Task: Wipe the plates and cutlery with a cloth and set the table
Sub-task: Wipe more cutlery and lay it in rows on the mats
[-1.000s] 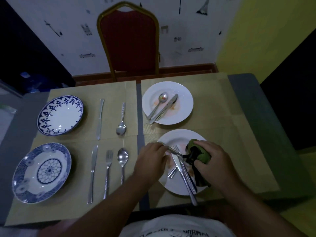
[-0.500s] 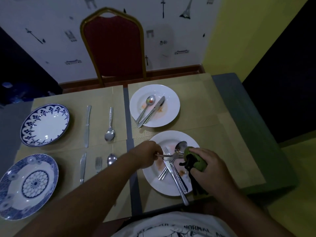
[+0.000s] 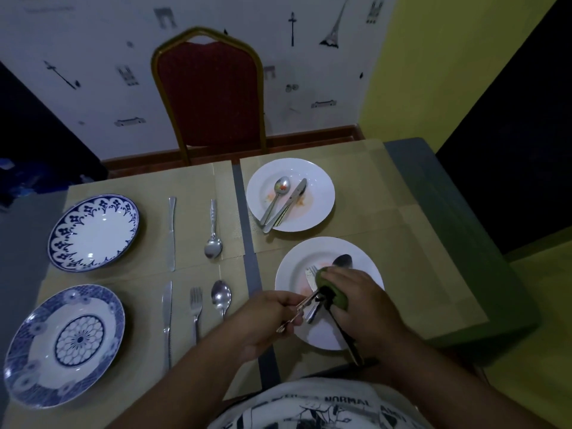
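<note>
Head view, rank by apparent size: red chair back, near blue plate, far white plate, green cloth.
1-2. red chair back, near blue plate: too alike to rank.
3. far white plate.
4. green cloth, partly under right hand.

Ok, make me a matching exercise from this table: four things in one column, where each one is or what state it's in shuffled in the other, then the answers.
Things
1. green cloth
2. far white plate
3. fork on the left mats
4. red chair

Places or states
A. lies between a knife and a spoon
B. gripped by the right hand
C. stands beyond the far edge of the table
D. stained with orange smears

Pairs: 1-B, 2-D, 3-A, 4-C
</note>
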{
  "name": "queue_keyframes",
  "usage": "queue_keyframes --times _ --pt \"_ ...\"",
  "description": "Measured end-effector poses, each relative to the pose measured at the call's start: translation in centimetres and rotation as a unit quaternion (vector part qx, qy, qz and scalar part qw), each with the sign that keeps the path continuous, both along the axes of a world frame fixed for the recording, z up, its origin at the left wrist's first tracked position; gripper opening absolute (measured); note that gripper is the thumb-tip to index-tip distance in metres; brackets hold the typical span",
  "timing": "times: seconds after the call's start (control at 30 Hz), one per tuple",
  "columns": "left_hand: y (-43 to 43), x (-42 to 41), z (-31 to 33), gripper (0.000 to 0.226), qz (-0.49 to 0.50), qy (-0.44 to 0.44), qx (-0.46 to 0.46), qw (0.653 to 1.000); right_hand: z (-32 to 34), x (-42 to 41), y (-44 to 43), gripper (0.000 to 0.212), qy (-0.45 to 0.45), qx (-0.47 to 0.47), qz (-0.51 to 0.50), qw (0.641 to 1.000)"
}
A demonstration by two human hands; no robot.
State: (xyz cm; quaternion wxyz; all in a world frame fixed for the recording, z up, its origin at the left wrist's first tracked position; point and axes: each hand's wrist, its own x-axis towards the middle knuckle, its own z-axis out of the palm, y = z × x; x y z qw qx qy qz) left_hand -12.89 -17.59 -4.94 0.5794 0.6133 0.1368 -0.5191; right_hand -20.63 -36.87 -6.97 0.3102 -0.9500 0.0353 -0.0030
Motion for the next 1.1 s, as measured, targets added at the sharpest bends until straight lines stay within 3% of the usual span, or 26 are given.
queue_keyframes --times 0.2,0.37,0.53,0.77,0.9,1.1 --pt "1.2 -1.3 0.0 0.034 0.032 0.017 -0.024 0.999 -0.1 -1.2 1.5 0.065 -0.005 -0.046 0.070 0.996" --pt "1.9 -2.0 -0.2 0.030 0.013 0.020 -0.013 1.000 -0.3 0.7 -1.5 0.058 0.027 -0.067 -0.043 0.996" --pt "0.9 -1.5 0.6 0.022 -0.007 -0.020 0.022 1.000 2.1 0.5 -1.5 0.065 0.026 0.001 -0.136 0.990" --pt "-0.5 -1.2 1.2 0.025 0.000 -0.090 0.030 0.995 2.6 -0.5 0.9 0.062 -0.071 -0.013 0.025 0.997" --pt "-0.4 -1.5 1.1 0.029 -0.038 -0.136 0.015 0.990 1.7 -0.3 0.7 0.060 -0.056 -0.051 0.116 0.990" --pt "0.5 -2.4 0.7 0.026 -0.026 -0.122 0.031 0.992 1.1 1.5 -1.4 0.059 -0.022 -0.012 -0.034 0.999"
